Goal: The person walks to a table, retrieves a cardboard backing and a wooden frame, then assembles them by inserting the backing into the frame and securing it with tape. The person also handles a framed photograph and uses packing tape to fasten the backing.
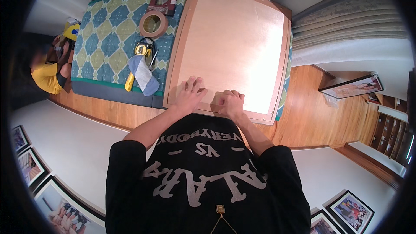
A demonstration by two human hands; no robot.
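A large flat panel lies in front of me, pale in the middle with a brown tape-like border and small dots along its edges. My left hand rests on its near left part, fingers stretched and apart, holding nothing. Close by, at the near edge, my right hand is closed with its fingers curled down against the panel. Whatever may be inside those fingers is hidden. Light glares off the panel's right side.
Left of the panel, a patterned quilt carries a brown tape roll, a yellow-black tape measure, a grey-blue cloth, a yellow-handled tool and a dark red item. A person in yellow sits far left. A framed picture stands right.
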